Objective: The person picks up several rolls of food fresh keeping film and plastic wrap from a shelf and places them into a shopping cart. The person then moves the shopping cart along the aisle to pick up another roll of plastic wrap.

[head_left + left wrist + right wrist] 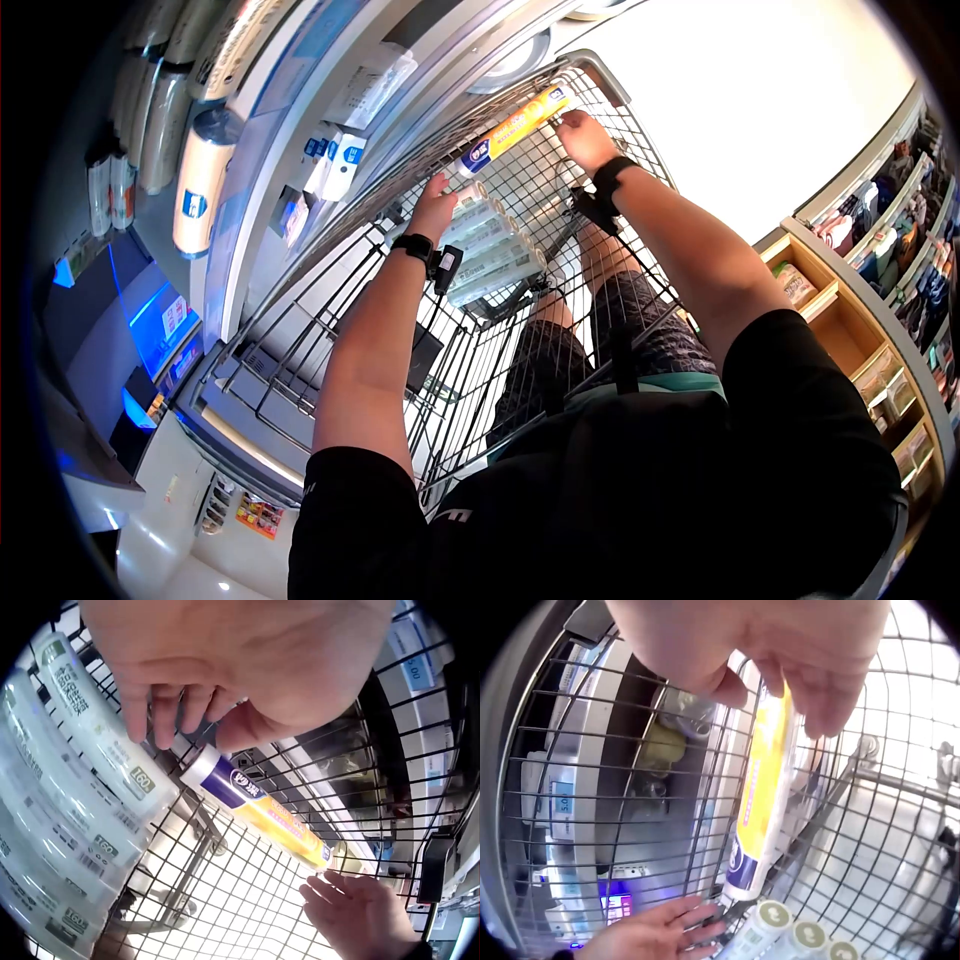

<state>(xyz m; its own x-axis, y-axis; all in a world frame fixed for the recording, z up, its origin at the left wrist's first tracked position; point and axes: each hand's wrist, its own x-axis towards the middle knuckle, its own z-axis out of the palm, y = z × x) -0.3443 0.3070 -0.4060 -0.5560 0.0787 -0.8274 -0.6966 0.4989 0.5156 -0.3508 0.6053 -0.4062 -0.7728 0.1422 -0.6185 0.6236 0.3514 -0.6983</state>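
A long yellow and purple roll package [515, 130] lies in the wire shopping cart [640, 130], along its side at the far end. My left hand [433, 208] is at the purple end, its fingers fairly straight and thumb apart in the left wrist view. At the yellow end is my right hand [360, 911], with loosely extended fingers right by the package. In the right wrist view the fingers of that hand [810, 660] overlap the package's top end. Several white plastic-wrapped packs [105, 727] marked 160 lie side by side in the cart, close to my left hand.
Shelves with price tags [564, 799] and packaged goods run along the cart's left side. A beige wrapped roll [207, 185] stands out at the upper left. On the right are wooden display bins [830, 320] and racks of small goods [880, 215]. My legs [600, 265] are close to the cart.
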